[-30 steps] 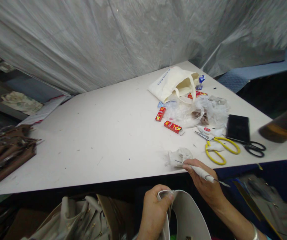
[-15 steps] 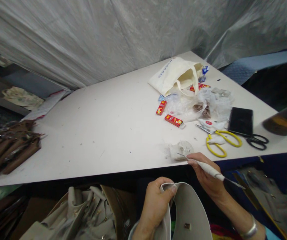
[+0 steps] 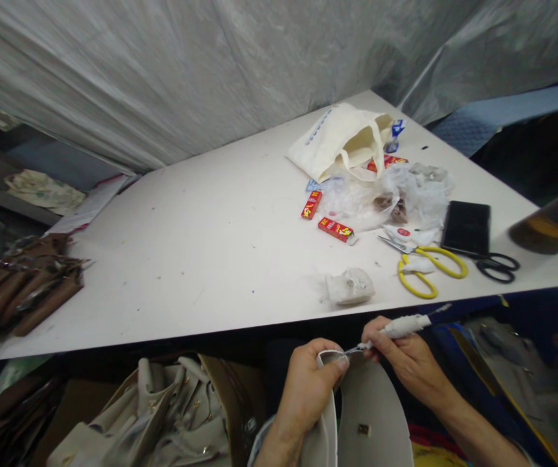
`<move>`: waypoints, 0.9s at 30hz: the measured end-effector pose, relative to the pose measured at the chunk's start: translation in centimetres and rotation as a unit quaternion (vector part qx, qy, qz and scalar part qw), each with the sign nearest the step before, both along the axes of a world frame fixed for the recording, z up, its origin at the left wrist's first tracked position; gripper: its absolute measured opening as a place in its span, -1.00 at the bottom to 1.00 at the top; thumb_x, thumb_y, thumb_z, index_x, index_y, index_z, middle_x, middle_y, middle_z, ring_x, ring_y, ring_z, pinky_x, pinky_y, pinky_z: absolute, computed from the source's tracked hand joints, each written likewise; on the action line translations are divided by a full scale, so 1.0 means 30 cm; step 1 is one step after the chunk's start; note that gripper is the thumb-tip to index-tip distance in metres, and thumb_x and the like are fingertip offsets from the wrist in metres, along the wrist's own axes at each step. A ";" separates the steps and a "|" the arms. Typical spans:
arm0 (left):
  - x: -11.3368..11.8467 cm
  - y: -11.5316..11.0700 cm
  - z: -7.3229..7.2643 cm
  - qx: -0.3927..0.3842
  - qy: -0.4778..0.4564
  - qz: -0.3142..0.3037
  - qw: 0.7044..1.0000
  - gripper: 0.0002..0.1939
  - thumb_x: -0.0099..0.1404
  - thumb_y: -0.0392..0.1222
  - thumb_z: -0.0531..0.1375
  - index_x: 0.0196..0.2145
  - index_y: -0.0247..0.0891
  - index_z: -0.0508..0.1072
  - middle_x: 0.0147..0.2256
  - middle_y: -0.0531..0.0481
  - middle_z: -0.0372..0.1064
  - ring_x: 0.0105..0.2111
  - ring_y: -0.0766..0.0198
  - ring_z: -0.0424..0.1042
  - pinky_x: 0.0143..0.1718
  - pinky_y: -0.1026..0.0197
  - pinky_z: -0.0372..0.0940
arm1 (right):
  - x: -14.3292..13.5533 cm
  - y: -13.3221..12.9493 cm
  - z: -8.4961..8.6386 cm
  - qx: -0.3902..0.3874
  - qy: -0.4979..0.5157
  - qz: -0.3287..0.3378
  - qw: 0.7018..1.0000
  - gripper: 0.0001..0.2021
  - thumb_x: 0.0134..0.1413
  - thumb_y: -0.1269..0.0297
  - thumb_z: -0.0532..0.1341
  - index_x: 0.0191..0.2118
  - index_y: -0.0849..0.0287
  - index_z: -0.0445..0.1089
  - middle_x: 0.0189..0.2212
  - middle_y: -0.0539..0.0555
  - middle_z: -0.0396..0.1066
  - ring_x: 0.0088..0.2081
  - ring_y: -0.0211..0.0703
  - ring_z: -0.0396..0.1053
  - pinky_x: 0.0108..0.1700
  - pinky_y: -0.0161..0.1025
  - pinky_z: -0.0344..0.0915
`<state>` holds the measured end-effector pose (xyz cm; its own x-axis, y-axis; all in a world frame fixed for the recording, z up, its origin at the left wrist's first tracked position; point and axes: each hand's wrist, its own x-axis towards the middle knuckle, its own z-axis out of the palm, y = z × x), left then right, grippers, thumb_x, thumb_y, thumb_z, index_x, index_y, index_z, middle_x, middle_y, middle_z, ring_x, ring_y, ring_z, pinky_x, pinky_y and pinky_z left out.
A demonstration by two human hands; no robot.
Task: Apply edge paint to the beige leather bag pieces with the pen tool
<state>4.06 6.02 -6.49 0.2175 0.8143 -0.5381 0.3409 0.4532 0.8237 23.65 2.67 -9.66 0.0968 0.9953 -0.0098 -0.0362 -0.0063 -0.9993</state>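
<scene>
My left hand (image 3: 310, 383) pinches the upper edge of a beige leather-like bag piece (image 3: 373, 405) between thumb and fingers. A small metal fitting sits on the inside of its curved flap. My right hand (image 3: 402, 360) grips a pen-like tool (image 3: 405, 326) with a white wrapped handle and a thin metal tip. That tip meets the edge of the piece right beside my left thumb. On the table above my hands lies a pale crumpled lump (image 3: 350, 287).
Yellow-handled scissors (image 3: 417, 285), black-handled scissors (image 3: 497, 267), a dark flat device (image 3: 466, 227) and a dark jar (image 3: 551, 224) are at the right of the white table (image 3: 201, 233). A cream tote bag (image 3: 332, 139) lies behind. Beige pieces (image 3: 162, 408) fill a box lower left.
My right hand has moved down and left, bringing the tool's tip from the pale lump to the edge of the bag piece. My left hand keeps its pinch.
</scene>
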 end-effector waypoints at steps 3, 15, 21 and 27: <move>0.004 -0.004 -0.002 0.002 0.005 -0.007 1.000 -0.85 0.09 -0.20 0.32 -0.36 -0.31 0.59 -0.58 0.07 0.33 -0.57 0.31 0.22 -0.52 0.27 0.09 | 0.005 0.001 0.001 -0.002 -0.017 0.020 1.000 -0.60 0.42 0.01 0.14 -0.36 0.17 0.48 -0.50 0.00 0.43 -0.45 -0.23 0.42 -0.40 -0.37 0.38; 0.046 -0.020 0.032 -0.016 -0.011 -0.011 1.000 -0.89 0.00 -0.21 0.30 -0.48 -0.31 0.55 -0.60 0.06 0.33 -0.55 0.30 0.19 -0.48 0.25 0.07 | 0.017 0.052 0.060 0.018 -0.131 0.061 0.989 -0.51 0.44 -0.02 0.04 -0.49 0.14 0.30 -0.59 -0.05 0.27 -0.52 -0.24 0.26 -0.42 -0.30 0.22; 0.063 -0.021 0.021 -0.022 -0.015 -0.020 0.999 -0.89 -0.05 -0.23 0.29 -0.51 -0.32 0.55 -0.60 0.04 0.34 -0.55 0.30 0.19 -0.47 0.24 0.07 | -0.007 0.045 0.031 -0.015 -0.111 0.019 0.993 -0.46 0.43 -0.07 0.06 -0.54 0.14 0.27 -0.63 -0.05 0.24 -0.56 -0.24 0.24 -0.48 -0.29 0.18; 0.019 0.028 -0.015 -0.002 -0.042 0.068 0.997 -0.84 -0.02 -0.16 0.34 -0.49 -0.30 0.50 -0.62 0.07 0.29 -0.58 0.32 0.18 -0.53 0.28 0.04 | -0.021 0.055 -0.007 0.016 -0.039 -0.112 0.993 -0.56 0.41 -0.07 0.12 -0.37 0.15 0.44 -0.54 0.01 0.42 -0.51 -0.18 0.40 -0.45 -0.31 0.36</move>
<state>4.65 6.85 -6.94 0.1491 0.8377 -0.5254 0.2053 0.4935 0.8452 23.01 4.31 -9.86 0.3147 0.9485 0.0378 0.0435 0.0254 -0.9987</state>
